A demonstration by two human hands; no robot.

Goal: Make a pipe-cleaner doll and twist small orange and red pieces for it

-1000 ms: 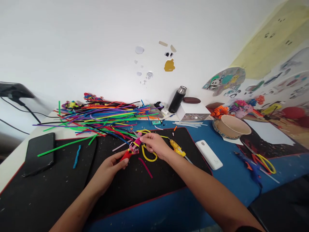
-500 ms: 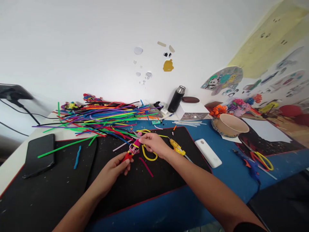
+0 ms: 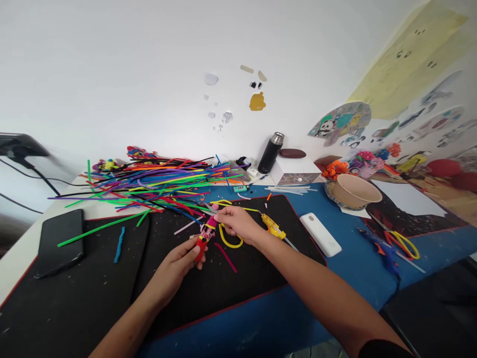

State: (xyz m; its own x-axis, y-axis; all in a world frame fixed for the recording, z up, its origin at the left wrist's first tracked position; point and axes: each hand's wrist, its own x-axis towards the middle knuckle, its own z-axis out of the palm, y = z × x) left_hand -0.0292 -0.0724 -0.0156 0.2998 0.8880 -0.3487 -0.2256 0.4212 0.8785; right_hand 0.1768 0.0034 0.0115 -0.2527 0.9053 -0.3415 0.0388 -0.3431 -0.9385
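Observation:
My left hand [image 3: 188, 256] grips the red lower part of a small pipe-cleaner doll [image 3: 207, 232], which has a pink face, a yellow band and a magenta top. My right hand [image 3: 234, 222] pinches the doll's magenta top between thumb and fingers. Both hands are above the black mat [image 3: 208, 303]. Under and beside my right hand lie scissors with a yellow handle [image 3: 231, 244], partly covered by the hand. A short magenta pipe cleaner [image 3: 226, 258] rests just below the doll. The tip of the right hand's pinch is hard to make out.
A pile of coloured pipe cleaners [image 3: 167, 176] spreads along the back left. A black phone [image 3: 61, 242] lies left. Rightward are a yellow glue gun [image 3: 274, 227], a white power bank [image 3: 320, 234], a bowl [image 3: 357, 191], a blue glue gun [image 3: 383, 253] and a black flask [image 3: 271, 153].
My left hand has turned the doll slightly more upright, so more of its red body shows. My right hand keeps its pinch at the top. The view has shifted slightly.

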